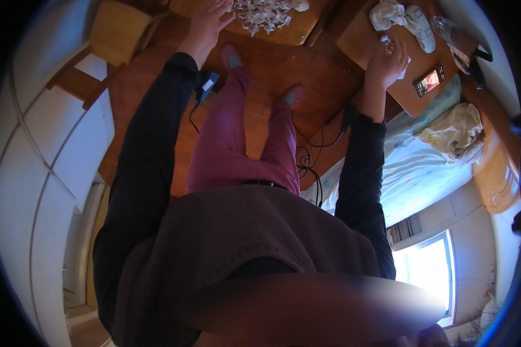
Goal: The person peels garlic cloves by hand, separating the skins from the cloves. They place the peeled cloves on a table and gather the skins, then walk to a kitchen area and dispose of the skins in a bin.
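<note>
My left hand (204,28) reaches to the top edge of the view, thumb apart from the fingers. It is beside a heap of small white crumpled pieces (262,15) on a brown wooden surface (293,37); their material is unclear. A rounded pale lump (300,4) lies at the heap's right. My right hand (387,63) is raised at the edge of a wooden table (360,39). Its curled fingers hold a small white and bluish thing (384,39), too small to name. Another white thing (404,69) shows partly behind this hand.
On the table are a lit phone (429,81), a crumpled white bag (386,15), a long white object (420,29) and a clear plastic bottle (445,27). Black cables (306,167) and a power adapter (207,86) are near my legs. A wooden chair (117,24) stands left, a bed (417,160) right.
</note>
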A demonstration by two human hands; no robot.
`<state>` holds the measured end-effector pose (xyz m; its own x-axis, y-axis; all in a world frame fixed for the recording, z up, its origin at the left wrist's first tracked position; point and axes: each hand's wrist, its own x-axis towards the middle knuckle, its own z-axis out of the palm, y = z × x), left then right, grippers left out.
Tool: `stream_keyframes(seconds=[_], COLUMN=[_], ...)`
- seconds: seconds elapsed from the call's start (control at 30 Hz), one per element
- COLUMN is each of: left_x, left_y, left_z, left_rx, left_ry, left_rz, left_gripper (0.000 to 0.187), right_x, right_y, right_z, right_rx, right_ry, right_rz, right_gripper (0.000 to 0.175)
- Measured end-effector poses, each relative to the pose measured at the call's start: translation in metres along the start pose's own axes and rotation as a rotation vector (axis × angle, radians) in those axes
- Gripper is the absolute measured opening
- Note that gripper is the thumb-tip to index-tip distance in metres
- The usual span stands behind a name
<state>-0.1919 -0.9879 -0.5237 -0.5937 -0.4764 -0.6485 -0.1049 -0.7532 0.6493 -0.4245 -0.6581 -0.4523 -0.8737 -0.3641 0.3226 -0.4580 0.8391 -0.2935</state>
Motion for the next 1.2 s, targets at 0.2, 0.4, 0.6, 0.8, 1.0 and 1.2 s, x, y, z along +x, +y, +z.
stream_keyframes(seconds=[0.2, 0.4, 0.6, 0.8, 1.0, 1.2], left_x=[-0.036, -0.090, -0.123, -0.135, -0.111, -0.033], left_y=[0.005, 0.005, 0.001, -0.002, -0.002, 0.037], left_z=[-0.023, -0.058, -0.084, -0.097, -0.091, -0.056], left_rx=[0.150, 0.177, 0.189, 0.149, 0.163, 0.238], left_ry=[-0.004, 0.102, 0.215, 0.199, 0.201, 0.216], left_rz=[-0.033, -0.218, -0.310, -0.285, -0.210, 0.148], left_gripper=[0.043, 0.042, 0.037, 0.037, 0.038, 0.034], right_x=[-0.008, -0.031, -0.022, 0.035, 0.059, 0.048], right_y=[-0.053, -0.111, -0.095, -0.083, -0.129, -0.215], right_z=[0.033, 0.121, 0.152, 0.190, 0.193, 0.184], right_rx=[0.324, 0.243, -0.107, -0.050, -0.123, -0.106], right_ry=[-0.179, -0.506, -0.619, -0.513, -0.236, -0.631], right_rz=[-0.221, -0.225, -0.364, -0.270, -0.354, -0.440], right_gripper=[0.021, 0.039, 0.041, 0.039, 0.019, 0.037])
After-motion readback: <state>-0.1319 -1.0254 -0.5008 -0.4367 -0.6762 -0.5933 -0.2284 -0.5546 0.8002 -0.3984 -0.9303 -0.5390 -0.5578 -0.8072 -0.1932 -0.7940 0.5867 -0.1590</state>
